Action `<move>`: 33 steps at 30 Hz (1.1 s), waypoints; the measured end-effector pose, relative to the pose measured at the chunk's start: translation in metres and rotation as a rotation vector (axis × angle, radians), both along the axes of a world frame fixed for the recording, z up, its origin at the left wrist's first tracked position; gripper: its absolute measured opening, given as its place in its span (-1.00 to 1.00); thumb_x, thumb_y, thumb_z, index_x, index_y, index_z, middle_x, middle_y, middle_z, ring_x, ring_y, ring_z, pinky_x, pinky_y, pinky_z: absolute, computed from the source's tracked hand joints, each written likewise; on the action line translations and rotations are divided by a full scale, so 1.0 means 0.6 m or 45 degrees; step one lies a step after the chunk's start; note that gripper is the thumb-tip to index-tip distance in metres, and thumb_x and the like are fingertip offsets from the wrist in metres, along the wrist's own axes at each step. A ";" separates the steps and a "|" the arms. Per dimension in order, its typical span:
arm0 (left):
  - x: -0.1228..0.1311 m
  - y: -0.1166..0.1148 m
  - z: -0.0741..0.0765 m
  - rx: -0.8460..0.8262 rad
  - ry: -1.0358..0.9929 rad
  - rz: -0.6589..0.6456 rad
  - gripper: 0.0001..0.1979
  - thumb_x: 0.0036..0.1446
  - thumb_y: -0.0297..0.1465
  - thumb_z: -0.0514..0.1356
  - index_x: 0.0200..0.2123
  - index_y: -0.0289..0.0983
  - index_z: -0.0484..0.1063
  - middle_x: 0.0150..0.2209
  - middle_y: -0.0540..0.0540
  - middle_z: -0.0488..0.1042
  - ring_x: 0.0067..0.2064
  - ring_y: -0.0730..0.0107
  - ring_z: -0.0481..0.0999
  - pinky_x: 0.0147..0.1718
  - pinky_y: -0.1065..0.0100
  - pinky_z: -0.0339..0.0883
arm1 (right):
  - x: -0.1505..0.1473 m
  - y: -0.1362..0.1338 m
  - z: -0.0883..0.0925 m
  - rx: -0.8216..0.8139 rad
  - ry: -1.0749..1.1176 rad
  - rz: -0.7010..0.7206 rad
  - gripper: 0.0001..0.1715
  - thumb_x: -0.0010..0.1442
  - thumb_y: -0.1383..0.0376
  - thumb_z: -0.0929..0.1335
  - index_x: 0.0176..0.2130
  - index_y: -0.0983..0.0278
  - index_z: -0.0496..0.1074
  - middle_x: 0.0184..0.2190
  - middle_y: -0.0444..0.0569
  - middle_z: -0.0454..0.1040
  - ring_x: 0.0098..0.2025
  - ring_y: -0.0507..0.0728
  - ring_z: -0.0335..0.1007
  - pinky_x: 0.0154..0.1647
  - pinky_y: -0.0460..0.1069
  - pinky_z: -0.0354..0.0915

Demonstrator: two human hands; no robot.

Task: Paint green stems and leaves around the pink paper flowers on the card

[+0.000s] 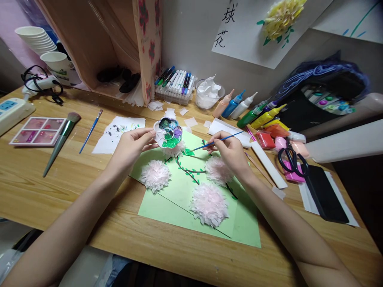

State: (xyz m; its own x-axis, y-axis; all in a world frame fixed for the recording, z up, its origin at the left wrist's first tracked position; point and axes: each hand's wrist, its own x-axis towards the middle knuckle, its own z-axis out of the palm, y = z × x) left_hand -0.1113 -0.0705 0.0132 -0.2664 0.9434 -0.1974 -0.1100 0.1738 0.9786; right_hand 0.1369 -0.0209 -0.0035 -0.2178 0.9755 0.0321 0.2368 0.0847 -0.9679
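My left hand (138, 139) grips the rim of a small flower-shaped paint palette (160, 137) with green, dark and purple paint in its wells. The palette is held up over the far part of a light green paper (167, 205). In my right hand (229, 149) is a thin blue paintbrush (214, 142), its tip pointing left close to the painted green leaves. Dark stems with small leaves run across the paper between pale pink paper flowers (209, 204). One flower is partly hidden behind the palette, another partly behind my right hand.
Paint bottles (237, 104), a bowl of paper scraps (209, 93) and a marker box (176, 85) line the back. Black scissors (292, 162) and a phone (324, 193) lie right. At left are a large brush (61, 141), a second paintbrush (91, 131) and a stained tissue (118, 133).
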 end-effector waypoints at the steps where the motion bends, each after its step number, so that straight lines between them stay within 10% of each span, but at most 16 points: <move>1: 0.000 0.000 0.000 -0.001 0.000 0.001 -0.82 -0.08 -0.29 0.35 -0.39 -0.26 0.57 -0.36 -0.07 0.59 -0.31 0.37 0.56 -0.18 0.32 0.47 | 0.000 0.000 0.000 0.006 0.003 0.004 -0.88 0.10 0.28 0.28 -0.41 0.28 0.35 -0.52 -0.12 0.43 -0.43 0.04 0.47 -0.41 -0.07 0.39; 33: -0.001 0.001 0.000 0.017 -0.048 0.001 -0.89 -0.07 -0.33 0.36 -0.44 -0.25 0.58 -0.44 0.00 0.57 -0.38 0.47 0.55 -0.26 0.41 0.49 | 0.006 0.000 0.008 0.068 -0.108 0.067 -0.89 0.11 0.30 0.26 -0.41 0.28 0.35 -0.48 -0.12 0.43 -0.39 0.05 0.49 -0.38 -0.07 0.37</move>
State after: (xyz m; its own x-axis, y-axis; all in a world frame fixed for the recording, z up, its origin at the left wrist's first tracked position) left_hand -0.1118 -0.0700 0.0130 -0.2598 0.9458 -0.1947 -0.1466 0.1607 0.9761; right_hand 0.1407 -0.0206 0.0010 -0.2727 0.9600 0.0632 0.3119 0.1503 -0.9381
